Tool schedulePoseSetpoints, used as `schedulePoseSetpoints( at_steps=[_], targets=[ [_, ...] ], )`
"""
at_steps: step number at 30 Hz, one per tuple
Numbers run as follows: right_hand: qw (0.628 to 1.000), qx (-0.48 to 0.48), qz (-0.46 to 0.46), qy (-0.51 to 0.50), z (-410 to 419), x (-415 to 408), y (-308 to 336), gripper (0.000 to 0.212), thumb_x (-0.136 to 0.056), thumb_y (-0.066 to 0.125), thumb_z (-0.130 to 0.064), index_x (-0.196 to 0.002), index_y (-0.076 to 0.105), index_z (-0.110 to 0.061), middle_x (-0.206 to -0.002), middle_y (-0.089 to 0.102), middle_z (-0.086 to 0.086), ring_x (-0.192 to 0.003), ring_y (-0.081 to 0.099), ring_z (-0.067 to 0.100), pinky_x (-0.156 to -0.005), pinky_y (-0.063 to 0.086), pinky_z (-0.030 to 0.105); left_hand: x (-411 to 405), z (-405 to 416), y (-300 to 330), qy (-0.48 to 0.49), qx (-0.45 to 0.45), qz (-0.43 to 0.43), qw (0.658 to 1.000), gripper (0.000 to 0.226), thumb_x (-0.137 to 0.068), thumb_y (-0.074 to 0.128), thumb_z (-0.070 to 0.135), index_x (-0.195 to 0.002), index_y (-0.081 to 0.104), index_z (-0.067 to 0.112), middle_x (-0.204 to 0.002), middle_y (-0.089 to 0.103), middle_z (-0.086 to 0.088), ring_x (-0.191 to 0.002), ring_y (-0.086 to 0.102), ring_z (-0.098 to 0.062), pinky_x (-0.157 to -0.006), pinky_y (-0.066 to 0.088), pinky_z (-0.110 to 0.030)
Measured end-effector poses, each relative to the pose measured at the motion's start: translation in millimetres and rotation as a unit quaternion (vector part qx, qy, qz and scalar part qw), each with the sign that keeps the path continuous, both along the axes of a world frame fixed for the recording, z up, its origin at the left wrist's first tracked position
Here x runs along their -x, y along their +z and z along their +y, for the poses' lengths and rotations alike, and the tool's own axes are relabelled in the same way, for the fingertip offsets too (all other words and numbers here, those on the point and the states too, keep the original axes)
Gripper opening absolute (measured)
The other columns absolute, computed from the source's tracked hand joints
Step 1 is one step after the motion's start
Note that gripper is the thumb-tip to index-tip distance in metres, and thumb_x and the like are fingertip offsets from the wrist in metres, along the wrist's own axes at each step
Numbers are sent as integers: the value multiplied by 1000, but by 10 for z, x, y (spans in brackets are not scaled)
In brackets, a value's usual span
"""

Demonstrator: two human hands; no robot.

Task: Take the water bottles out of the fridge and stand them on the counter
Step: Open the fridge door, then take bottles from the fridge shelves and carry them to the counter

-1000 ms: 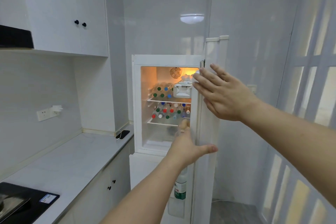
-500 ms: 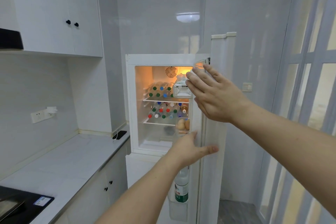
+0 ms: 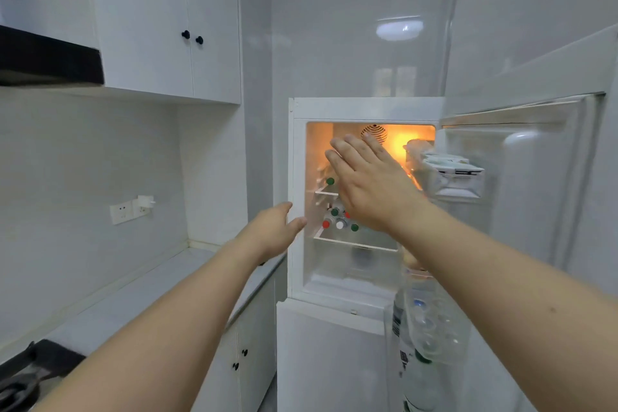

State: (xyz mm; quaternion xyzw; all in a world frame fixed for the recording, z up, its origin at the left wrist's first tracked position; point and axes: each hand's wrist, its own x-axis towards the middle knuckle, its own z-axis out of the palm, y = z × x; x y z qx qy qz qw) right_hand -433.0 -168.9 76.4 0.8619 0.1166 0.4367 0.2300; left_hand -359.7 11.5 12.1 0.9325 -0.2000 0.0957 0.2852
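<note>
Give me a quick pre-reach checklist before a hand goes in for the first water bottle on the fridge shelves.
1. Fridge door swung wide, opening free: ok.
2. Bottles in sight: ok; they lie on their sides on the wire shelf, caps facing out.
3. Right hand free to grasp: ok, open and holding nothing, raised in front of the upper shelf.
4. Left hand free: ok, open, by the fridge's left frame.
5. Counter has a bare patch for standing bottles: ok.
6. Number of bottles on the upper shelf: cannot tell, the right hand covers most of it.
</note>
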Motion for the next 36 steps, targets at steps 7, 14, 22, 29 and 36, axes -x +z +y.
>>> schedulePoseSetpoints(
  at_steps=[7, 14, 22, 29, 36],
  targets=[
    [986, -137, 78, -57, 78, -1448, -139, 59, -89, 25, -27, -142, 40, -7, -146, 40, 13, -136, 35, 31, -116, 20, 47, -1425, 10, 253, -53, -17, -17, 998, 59, -101, 40, 39, -152, 25, 13, -156, 30, -4, -143, 30, -21, -113, 27, -34],
    [956, -227, 114, -146, -441, -2523, -275, 54, -94, 37, -24, -146, 32, -9, -152, 31, 11, -138, 30, 28, -116, 21, 42, -2507, -590, 402, -114, 2, -26, 993, 46, -101, 42, 27, -144, 37, 14, -143, 48, -8, -127, 48, -26, -88, 35, -24],
    [919, -300, 163, -198, -1057, -3374, -383, 54, -95, 43, -27, -146, 31, -15, -151, 34, 6, -137, 33, 25, -114, 27, 40, -3420, -1260, 409, -114, 28, -18, 993, 39, -100, 45, 21, -138, 43, 15, -137, 52, -6, -118, 53, -25, -90, 44, -31],
    [890, -368, 168, -211, -1615, -4314, -370, 54, -93, 49, -25, -145, 34, -13, -147, 39, 8, -129, 44, 27, -102, 41, 38, -4620, -2065, 362, -126, 24, -20, 992, 33, -85, 52, 21, -118, 54, 20, -101, 64, 1, -81, 58, -15, -63, 45, -26],
    [865, -408, 160, -243, -2138, -5217, -448, 47, -93, 50, -28, -137, 42, -13, -134, 49, 11, -117, 53, 29, -94, 48, 40, -5649, -2814, 177, -94, 2, -6, 996, 33, -86, 61, 25, -118, 54, 18, -107, 61, 1, -88, 62, -18, -60, 46, -22]
  ],
)
